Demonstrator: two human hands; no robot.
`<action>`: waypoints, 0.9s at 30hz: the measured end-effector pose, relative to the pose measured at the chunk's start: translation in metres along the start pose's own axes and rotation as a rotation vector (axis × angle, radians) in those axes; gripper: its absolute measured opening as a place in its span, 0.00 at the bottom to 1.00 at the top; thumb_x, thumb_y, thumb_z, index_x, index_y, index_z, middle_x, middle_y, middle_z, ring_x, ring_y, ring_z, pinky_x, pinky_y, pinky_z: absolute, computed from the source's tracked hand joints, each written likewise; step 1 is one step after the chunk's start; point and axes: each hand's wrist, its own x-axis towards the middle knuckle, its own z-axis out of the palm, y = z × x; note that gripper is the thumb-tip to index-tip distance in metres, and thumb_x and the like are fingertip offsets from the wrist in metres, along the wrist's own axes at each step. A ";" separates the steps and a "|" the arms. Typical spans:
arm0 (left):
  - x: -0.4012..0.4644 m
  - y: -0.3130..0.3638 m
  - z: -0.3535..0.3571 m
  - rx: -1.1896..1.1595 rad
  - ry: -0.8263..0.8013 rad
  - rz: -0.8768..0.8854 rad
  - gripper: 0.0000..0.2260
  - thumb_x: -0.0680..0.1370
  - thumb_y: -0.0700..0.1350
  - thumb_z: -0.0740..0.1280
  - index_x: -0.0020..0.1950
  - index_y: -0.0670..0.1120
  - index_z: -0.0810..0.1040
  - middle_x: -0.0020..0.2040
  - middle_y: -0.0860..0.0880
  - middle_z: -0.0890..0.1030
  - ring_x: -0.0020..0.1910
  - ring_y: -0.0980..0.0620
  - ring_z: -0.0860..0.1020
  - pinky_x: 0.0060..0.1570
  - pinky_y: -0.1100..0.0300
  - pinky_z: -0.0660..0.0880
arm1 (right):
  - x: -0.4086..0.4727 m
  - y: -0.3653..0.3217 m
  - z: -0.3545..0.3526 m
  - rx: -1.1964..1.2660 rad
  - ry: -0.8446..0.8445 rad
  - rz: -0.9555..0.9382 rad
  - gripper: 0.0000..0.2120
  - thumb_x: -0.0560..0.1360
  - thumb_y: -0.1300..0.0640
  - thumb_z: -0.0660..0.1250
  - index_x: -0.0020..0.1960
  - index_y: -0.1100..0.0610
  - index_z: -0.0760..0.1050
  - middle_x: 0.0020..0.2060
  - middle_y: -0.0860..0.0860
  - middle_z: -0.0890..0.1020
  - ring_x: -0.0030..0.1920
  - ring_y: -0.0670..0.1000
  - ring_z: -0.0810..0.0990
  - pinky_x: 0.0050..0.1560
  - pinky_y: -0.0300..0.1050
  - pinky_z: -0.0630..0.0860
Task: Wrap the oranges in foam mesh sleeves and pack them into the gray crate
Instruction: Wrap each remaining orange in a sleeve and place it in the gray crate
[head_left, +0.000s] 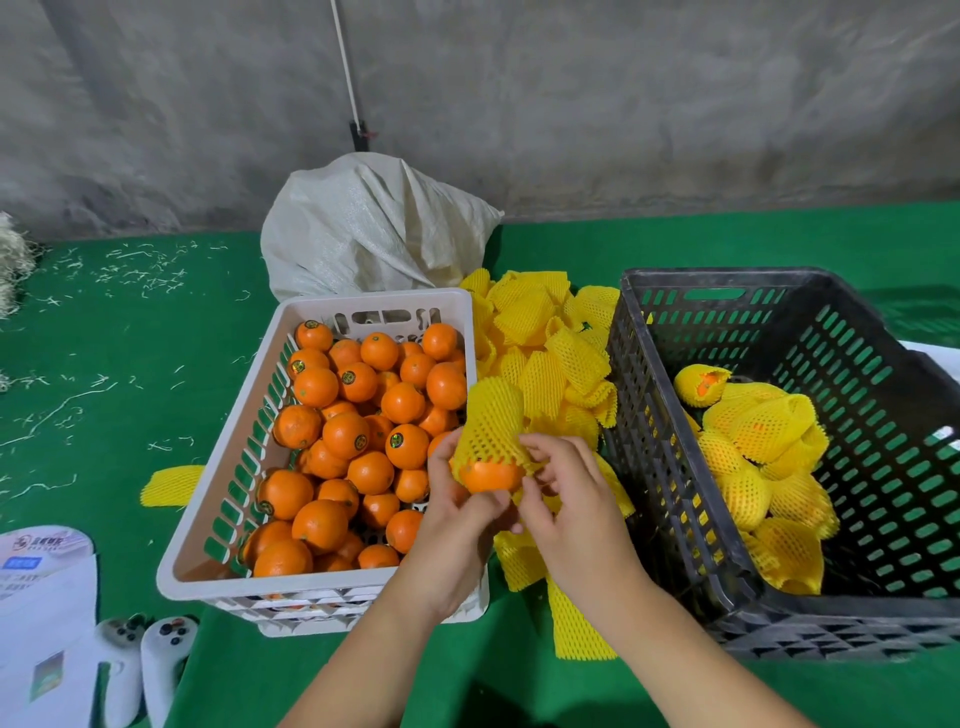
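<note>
An orange (491, 477) sits half inside a yellow foam mesh sleeve (491, 421), held up between the two crates. My left hand (457, 512) grips the orange from below and from the left. My right hand (566, 488) pinches the sleeve's lower right edge. The white crate (208, 512) on the left is full of bare oranges (345, 434). The gray crate (660, 467) on the right holds several wrapped oranges (763, 457). Between the crates lies a pile of empty sleeves (545, 343).
A white woven sack (374, 228) stands behind the white crate, against a concrete wall. One flat sleeve (169, 484) lies left of the crate. Two white controllers (143, 665) and printed paper (36, 582) lie at the lower left on the green cover.
</note>
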 end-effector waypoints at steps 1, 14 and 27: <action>-0.001 -0.002 -0.001 0.066 -0.023 0.016 0.34 0.73 0.43 0.75 0.75 0.57 0.68 0.59 0.43 0.82 0.53 0.44 0.80 0.45 0.51 0.78 | 0.001 0.003 -0.001 0.007 0.020 0.019 0.17 0.80 0.63 0.68 0.67 0.52 0.76 0.57 0.43 0.73 0.54 0.44 0.76 0.52 0.52 0.80; -0.004 -0.005 0.014 0.274 0.201 0.101 0.31 0.70 0.58 0.80 0.67 0.50 0.74 0.56 0.44 0.84 0.50 0.50 0.84 0.47 0.60 0.80 | 0.001 -0.001 -0.007 0.112 0.143 -0.057 0.06 0.79 0.56 0.59 0.54 0.51 0.73 0.50 0.45 0.75 0.54 0.48 0.77 0.53 0.42 0.75; -0.006 -0.005 0.015 0.226 0.108 0.195 0.22 0.73 0.45 0.79 0.62 0.53 0.72 0.51 0.47 0.82 0.49 0.49 0.82 0.49 0.51 0.84 | 0.008 -0.010 -0.021 -0.064 0.049 -0.260 0.11 0.82 0.57 0.62 0.57 0.60 0.80 0.53 0.51 0.77 0.52 0.51 0.79 0.50 0.49 0.79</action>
